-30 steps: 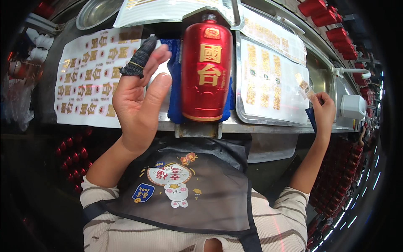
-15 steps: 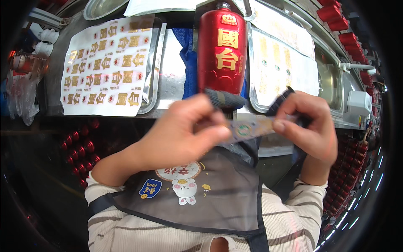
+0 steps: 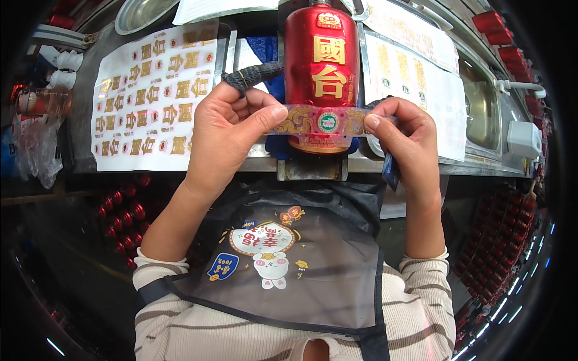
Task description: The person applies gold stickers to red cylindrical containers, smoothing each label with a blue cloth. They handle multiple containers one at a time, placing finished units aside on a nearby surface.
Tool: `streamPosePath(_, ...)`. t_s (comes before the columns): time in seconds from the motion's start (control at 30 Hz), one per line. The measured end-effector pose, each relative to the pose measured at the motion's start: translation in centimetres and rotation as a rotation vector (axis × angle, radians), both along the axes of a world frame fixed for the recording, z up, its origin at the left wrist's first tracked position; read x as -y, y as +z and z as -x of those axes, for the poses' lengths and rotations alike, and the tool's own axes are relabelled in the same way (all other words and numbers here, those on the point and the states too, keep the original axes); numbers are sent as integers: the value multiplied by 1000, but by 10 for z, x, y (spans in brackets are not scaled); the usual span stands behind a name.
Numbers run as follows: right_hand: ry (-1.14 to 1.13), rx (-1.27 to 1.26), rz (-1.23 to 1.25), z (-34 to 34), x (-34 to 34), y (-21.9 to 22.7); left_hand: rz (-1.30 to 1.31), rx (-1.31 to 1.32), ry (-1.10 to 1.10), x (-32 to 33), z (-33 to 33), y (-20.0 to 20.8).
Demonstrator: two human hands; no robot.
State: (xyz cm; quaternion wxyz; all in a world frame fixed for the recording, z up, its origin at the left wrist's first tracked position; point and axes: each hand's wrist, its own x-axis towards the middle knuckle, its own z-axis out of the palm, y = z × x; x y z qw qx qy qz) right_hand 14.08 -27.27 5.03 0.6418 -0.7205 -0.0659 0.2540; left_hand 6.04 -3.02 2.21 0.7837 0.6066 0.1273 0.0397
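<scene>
Red bottle (image 3: 324,57): top cut off by far edge, lower body partly behind clear label strip (image 3: 328,123). Strip's fine print too small; ends partly covered by left fingers (image 3: 257,120) and right fingers (image 3: 415,117); can't tell if touching bottle. Dark blue piece (image 3: 391,171) at right palm mostly hidden, kind unclear. Blue cloth (image 3: 264,49) mostly covered. Far-left metal bowl (image 3: 137,17) cut off.

Gold chars (image 3: 329,50) on red bottle (image 3: 299,69) + L sheet (image 3: 158,107); rd green emblem (image 3: 327,123) on clear strip (image 3: 295,123); txt (image 3: 265,236) on apron (image 3: 328,283)
</scene>
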Motion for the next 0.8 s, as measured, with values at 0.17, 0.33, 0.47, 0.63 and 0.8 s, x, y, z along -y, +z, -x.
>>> streamPosePath(0.17,0,-16,-28,0,0,-1,-23,-9,-11,0,-1,2)
streamPosePath(0.33,-4,-20,-17,-2,-1,-1,-27,-9,0,1,-2,1)
streamPosePath(0.47,-1,-5,-22,-2,-1,-3,-26,-10,4,2,-3,-1)
streamPosePath(0.63,-9,4,-15,-2,-2,-4,-43,-2,8,2,-5,-3)
streamPosePath(0.8,-3,6,-13,-2,-3,-5,-31,10,3,4,-6,-1)
